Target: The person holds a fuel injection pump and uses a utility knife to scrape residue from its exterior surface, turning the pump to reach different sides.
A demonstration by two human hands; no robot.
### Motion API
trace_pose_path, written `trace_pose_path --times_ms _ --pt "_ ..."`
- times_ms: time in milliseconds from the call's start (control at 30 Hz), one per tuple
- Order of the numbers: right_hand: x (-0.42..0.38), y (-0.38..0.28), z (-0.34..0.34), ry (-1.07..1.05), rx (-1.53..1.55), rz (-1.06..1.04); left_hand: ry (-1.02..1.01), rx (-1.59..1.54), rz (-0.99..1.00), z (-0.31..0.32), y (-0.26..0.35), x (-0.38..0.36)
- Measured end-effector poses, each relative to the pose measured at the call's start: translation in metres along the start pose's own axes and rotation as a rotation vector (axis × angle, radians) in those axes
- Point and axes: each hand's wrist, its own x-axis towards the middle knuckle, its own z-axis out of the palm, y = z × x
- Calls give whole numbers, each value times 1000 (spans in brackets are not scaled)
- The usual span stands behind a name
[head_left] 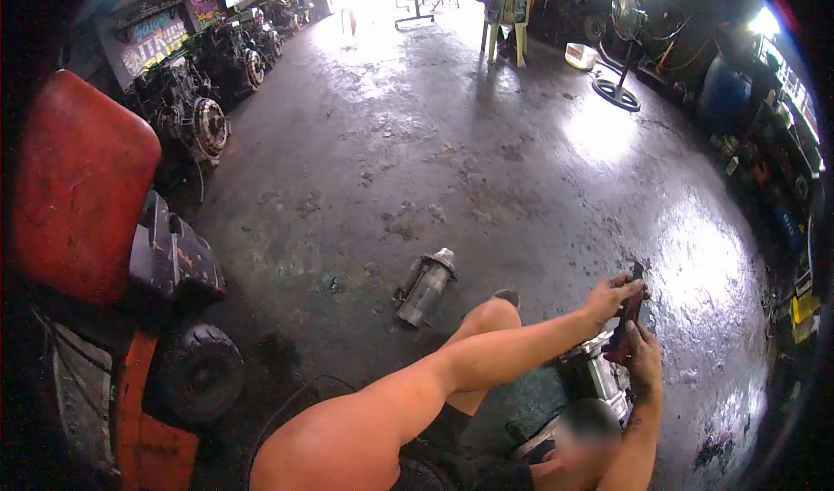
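Observation:
My left hand (612,300) reaches in from the lower left, its fingers closed on the upper part of a dark reddish-brown strip (629,319). Below it, my right hand (643,356) grips the lower end of the same strip. What the strip is made of I cannot make out. Under and beside my hands sits a silver metal housing (604,376), partly hidden by my arms. A cylindrical starter motor (426,289) lies on the floor to the left, beyond my bent knee.
At left stand a red padded seat back (87,178), an orange frame (143,413) and a black wheel (201,371). Engines (208,126) line the left wall. A person on a plastic chair (521,35), a pedestal fan (621,92) and a blue drum (725,96) are farther back.

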Motion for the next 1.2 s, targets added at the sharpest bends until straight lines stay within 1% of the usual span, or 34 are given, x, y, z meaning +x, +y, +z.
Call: trace_pose_path --times_ms 100,133,200,233,300,400,633,833,900,1033,1200 --pt "-5 -6 -1 61 -12 -29 -42 -5 2 -2 12 -4" --pt "-6 -7 -4 62 -10 -27 -1 33 45 0 13 -6" --pt "-7 -9 -8 53 -107 -102 7 47 42 0 16 -6" --pt "-8 -9 -9 56 -105 -103 15 60 41 0 16 -5" --pt "-10 -8 -10 121 -103 -138 37 88 37 0 16 -5" --pt "-10 -8 -14 148 -156 -160 54 95 32 2 17 -7" --pt "-15 -8 -19 200 -193 -150 7 56 46 5 10 -7" --pt "-24 -20 -15 185 -159 -117 36 29 59 9 7 -7" --pt "-19 -13 -20 193 -218 -184 36 57 43 8 7 -7" --pt "-19 -12 -22 198 -223 -158 0 86 21 6 7 -6" --pt "-22 -15 -19 203 -205 -133 19 100 21 9 11 -11"
